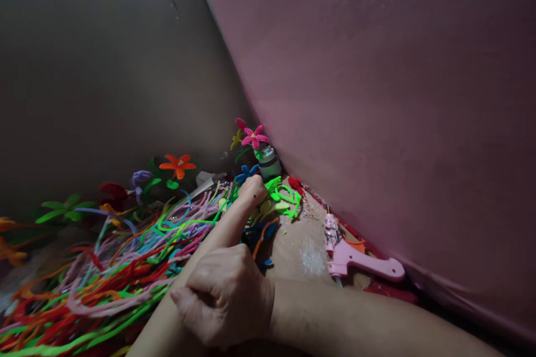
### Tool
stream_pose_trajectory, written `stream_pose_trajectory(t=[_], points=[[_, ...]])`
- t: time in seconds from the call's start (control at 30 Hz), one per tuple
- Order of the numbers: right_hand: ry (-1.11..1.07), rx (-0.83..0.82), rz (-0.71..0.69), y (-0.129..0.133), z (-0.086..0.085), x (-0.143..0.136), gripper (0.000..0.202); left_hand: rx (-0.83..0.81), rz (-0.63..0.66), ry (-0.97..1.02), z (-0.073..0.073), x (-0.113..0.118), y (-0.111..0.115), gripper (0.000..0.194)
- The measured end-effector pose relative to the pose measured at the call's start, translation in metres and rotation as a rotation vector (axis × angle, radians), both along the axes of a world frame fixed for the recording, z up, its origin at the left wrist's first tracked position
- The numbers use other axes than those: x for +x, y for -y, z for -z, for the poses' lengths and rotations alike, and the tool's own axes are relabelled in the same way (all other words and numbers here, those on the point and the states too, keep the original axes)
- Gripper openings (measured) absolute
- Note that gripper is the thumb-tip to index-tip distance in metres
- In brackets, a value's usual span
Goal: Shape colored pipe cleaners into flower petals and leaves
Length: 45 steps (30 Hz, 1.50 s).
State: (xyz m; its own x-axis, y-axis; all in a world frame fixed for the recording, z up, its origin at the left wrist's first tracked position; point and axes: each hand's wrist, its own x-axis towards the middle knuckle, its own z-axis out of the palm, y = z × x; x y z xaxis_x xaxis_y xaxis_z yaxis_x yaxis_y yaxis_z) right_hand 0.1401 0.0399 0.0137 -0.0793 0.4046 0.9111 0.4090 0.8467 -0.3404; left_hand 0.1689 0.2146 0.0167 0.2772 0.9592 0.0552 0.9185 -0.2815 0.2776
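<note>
My left hand (252,189) reaches forward to the green and yellow craft pieces (268,207), just in front of a small grey-lidded jar (269,163). Its fingers point away and are hidden, so what it touches is unclear. Nearer to me, my right hand (226,295) is curled closed over my left forearm; whatever it may hold is hidden. A blue flower (246,173) lies just beyond my left hand. To the left spreads a big heap of multicoloured pipe cleaners (138,273).
A pink glue gun (368,261) lies at the right by the pink wall (377,95). Fuzzy flowers, one orange (178,165), one pink (254,136) and one green (65,209), stand behind the heap, before a dark panel (104,78).
</note>
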Motion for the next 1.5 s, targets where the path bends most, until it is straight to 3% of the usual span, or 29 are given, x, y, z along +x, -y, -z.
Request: stream_pose_trajectory(t=[0.23, 0.63, 1.03, 1.5], points=[[0.064, -0.004, 0.007, -0.001, 0.008, -0.004, 0.031, -0.039, -0.017, 0.208, -0.005, -0.016, -0.016, 0.009], [0.051, -0.022, -0.002, -0.002, 0.012, -0.006, 0.029, -0.224, -0.016, 0.562, -0.004, -0.030, -0.011, 0.023], [0.078, -0.010, 0.002, -0.001, 0.014, -0.007, 0.029, -0.225, -0.049, 0.537, 0.005, -0.030, -0.016, 0.031], [0.083, -0.015, 0.004, 0.001, 0.015, -0.008, 0.029, -0.080, -0.051, 0.419, 0.009, -0.032, -0.019, 0.016]])
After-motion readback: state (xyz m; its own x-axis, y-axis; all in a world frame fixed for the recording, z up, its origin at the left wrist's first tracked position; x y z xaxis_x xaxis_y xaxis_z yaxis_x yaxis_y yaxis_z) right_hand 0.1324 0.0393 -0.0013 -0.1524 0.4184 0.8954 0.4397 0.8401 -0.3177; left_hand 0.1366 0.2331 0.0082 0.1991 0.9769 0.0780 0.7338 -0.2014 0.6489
